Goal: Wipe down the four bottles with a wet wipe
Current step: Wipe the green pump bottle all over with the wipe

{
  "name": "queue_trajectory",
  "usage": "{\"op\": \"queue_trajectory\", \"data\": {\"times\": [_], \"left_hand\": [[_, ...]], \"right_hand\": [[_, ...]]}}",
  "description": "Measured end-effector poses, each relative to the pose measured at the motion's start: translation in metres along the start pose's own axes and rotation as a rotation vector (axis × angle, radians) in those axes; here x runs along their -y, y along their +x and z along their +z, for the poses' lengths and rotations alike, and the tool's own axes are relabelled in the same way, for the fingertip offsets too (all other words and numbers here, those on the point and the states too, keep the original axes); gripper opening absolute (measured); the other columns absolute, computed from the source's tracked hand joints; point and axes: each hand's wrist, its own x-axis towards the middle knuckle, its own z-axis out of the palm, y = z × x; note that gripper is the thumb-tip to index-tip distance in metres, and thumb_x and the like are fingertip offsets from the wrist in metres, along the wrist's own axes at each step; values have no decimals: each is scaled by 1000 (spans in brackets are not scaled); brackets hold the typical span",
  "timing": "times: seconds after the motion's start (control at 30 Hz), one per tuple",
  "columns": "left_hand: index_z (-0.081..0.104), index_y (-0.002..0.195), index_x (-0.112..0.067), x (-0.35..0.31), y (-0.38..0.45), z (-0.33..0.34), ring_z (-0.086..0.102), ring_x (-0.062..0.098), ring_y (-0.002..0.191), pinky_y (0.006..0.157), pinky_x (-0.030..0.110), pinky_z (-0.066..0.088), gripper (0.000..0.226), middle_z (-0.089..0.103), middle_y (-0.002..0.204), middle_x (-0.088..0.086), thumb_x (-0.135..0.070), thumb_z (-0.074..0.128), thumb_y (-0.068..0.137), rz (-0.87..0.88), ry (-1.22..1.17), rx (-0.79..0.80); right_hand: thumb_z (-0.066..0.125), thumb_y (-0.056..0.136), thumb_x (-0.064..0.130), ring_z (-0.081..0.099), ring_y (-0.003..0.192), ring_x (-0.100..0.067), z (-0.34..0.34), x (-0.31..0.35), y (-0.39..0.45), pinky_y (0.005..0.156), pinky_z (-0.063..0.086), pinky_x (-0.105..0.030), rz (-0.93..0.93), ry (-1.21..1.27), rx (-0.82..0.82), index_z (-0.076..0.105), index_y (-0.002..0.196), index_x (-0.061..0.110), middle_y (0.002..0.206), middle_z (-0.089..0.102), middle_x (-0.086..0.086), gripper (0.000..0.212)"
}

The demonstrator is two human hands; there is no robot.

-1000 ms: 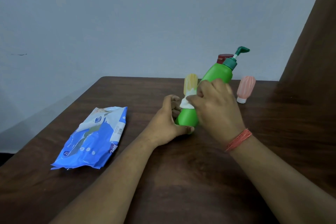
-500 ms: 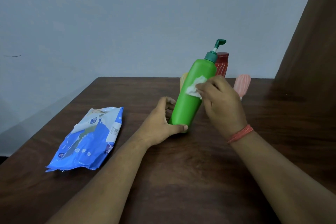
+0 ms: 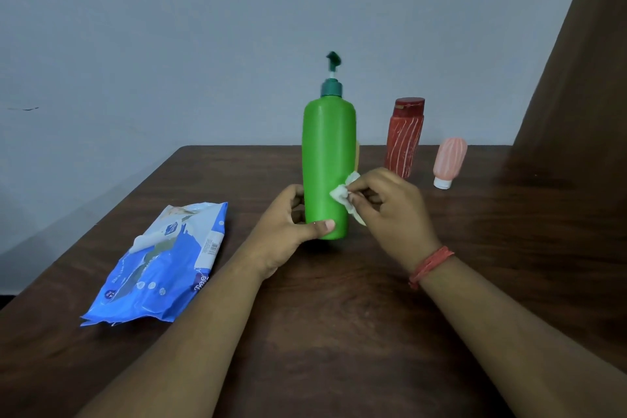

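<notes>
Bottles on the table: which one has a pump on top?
The tall green bottle, held by both hands; the red and pink ones have plain caps.

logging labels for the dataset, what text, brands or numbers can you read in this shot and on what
"mee mee", partly cut off, on the lower right corner of the blue wipes pack; the rest of its print, its round logo and its barcode digits are too small or blurred to read.
Green bottle: no label shows.
Red bottle: white streaks only, no words.
Pink bottle: no text shows.
Yellow bottle: nearly hidden, nothing to read.
</notes>
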Motion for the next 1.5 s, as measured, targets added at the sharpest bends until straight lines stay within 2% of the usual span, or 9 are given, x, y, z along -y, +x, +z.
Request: {"op": "queue_trajectory", "data": {"times": [0.17, 0.3, 0.47, 0.63, 0.83, 1.0, 1.13, 1.3, 1.5], "left_hand": [[59, 112, -15, -4, 1, -2, 69, 18, 107, 92, 40, 57, 49, 74, 110, 2, -10, 80, 69, 22, -259, -64], [58, 118, -14, -3, 0, -3, 68, 19, 112, 91, 38, 57, 52, 73, 116, 3, -9, 80, 71, 23, -263, -10], [57, 124, -13, 0, 0, 4, 64, 23, 119, 96, 42, 53, 68, 70, 124, 7, -21, 87, 64, 18, -224, 59], [57, 121, -14, -4, -3, -1, 67, 18, 114, 92, 38, 55, 57, 73, 117, 2, -13, 82, 70, 25, -274, -12], [57, 113, -11, -11, -3, 5, 71, 15, 101, 79, 29, 59, 46, 70, 113, 6, -3, 80, 73, 27, -438, -63], [56, 115, -5, -16, 0, 11, 69, 29, 110, 96, 47, 57, 43, 67, 121, 17, -2, 77, 77, 19, -619, -151], [53, 121, 0, -23, 0, 20, 70, 31, 105, 88, 43, 60, 47, 65, 123, 23, -6, 69, 78, 30, -705, -188], [52, 128, 4, -30, -1, 27, 75, 25, 89, 76, 33, 61, 57, 72, 104, 16, -8, 71, 75, 29, -740, -223], [50, 133, 7, -28, 0, 33, 70, 33, 107, 89, 39, 60, 61, 64, 126, 27, -8, 74, 79, 39, -776, -219]], "right_hand": [[75, 86, 7, 64, 82, -5, 2, 2, -1, 72, 55, -29, 32, 107, 149, 74, 91, 15, 89, 65, 8, 9], [75, 85, 4, 66, 82, -5, 3, 1, -1, 73, 52, -18, 137, 198, 88, 74, 87, 17, 89, 67, 10, 13], [73, 88, 6, 71, 86, -17, 4, -1, 1, 78, 59, -33, 332, 441, -62, 71, 85, 30, 89, 72, 2, 25], [74, 87, 3, 72, 87, -23, 2, 1, -2, 78, 61, -38, 350, 478, 129, 70, 84, 25, 90, 73, -1, 23], [73, 88, 2, 70, 80, -19, -1, 2, 1, 72, 58, -36, 413, 584, 167, 71, 82, 26, 83, 74, -1, 25], [73, 88, 4, 71, 85, -23, 10, 10, -1, 78, 60, -43, 453, 662, -1, 71, 85, 23, 89, 75, -8, 20], [73, 87, 1, 72, 86, -31, 26, 22, -5, 77, 60, -46, 515, 643, -137, 67, 83, 18, 87, 74, -13, 18], [77, 83, 8, 71, 76, -24, 39, 34, -12, 70, 59, -41, 486, 534, -51, 67, 76, 20, 77, 72, -5, 17], [74, 85, 6, 72, 84, -20, 30, 30, -7, 79, 61, -44, 489, 548, -214, 70, 83, 22, 89, 74, -4, 17]]}}
